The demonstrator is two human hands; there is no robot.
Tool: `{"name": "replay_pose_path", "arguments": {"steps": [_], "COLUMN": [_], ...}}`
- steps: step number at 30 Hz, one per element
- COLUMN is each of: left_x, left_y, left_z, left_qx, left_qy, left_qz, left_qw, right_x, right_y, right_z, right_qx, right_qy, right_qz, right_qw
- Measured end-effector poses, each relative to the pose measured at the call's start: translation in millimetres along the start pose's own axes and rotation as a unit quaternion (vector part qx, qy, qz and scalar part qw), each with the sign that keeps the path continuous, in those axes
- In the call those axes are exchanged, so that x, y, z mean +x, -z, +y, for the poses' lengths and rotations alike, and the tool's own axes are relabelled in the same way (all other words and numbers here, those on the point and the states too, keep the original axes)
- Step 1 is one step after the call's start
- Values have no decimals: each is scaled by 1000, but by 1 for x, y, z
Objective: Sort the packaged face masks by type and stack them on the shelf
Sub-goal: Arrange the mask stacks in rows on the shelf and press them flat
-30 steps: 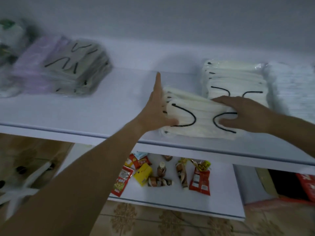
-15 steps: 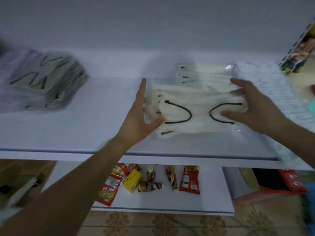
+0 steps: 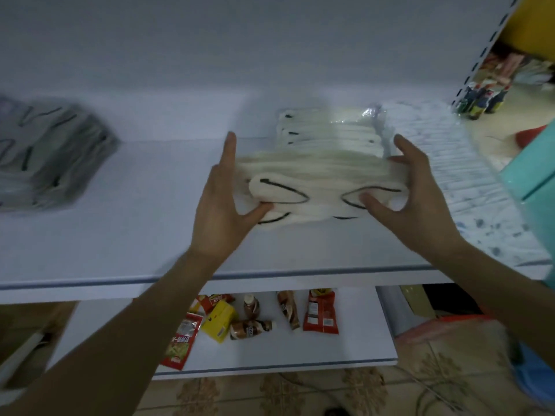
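A bundle of cream face masks point(image 3: 318, 181) with black ear loops is held just above the white shelf point(image 3: 120, 235), in front of a matching stack point(image 3: 324, 130). The left hand point(image 3: 219, 211) pinches its left end between flat fingers and thumb; the right hand point(image 3: 420, 199) curls around its right end. Grey masks point(image 3: 51, 157) lie far left.

Head cam, down at shelf point(image 3: 126, 241)

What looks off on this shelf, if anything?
The bundle of cream masks held between the left hand and right hand is fanned and uneven, not squared like the cream stack behind it. On the lower shelf, a brown bottle lies on its side.
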State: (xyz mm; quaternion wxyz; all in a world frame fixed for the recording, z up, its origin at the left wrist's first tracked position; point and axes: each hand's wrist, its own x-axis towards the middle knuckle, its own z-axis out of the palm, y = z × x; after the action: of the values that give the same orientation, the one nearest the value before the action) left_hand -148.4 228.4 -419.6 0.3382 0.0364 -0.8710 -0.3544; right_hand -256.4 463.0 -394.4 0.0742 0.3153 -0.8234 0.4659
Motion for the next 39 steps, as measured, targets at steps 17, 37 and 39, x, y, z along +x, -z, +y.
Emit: {"name": "replay_pose_path", "arguments": {"steps": [17,37,39], "left_x": [-9,-14,-19], "left_y": [-31,-42,-43], "left_z": [-6,12,11], "left_qx": [-162,-132,-144], "left_qy": [177,193,206], "left_qz": [-79,2,-23], "left_qw": [968,972,968], "right_x": [-11,-2,-11], "right_y": [-15,-39,-38], "right_z": [16,1,9], "right_qx": [237,275,267], "right_qy": [-227,-224,-236], "right_qz": [-6,204,167], "right_qw": [945,913,919]}}
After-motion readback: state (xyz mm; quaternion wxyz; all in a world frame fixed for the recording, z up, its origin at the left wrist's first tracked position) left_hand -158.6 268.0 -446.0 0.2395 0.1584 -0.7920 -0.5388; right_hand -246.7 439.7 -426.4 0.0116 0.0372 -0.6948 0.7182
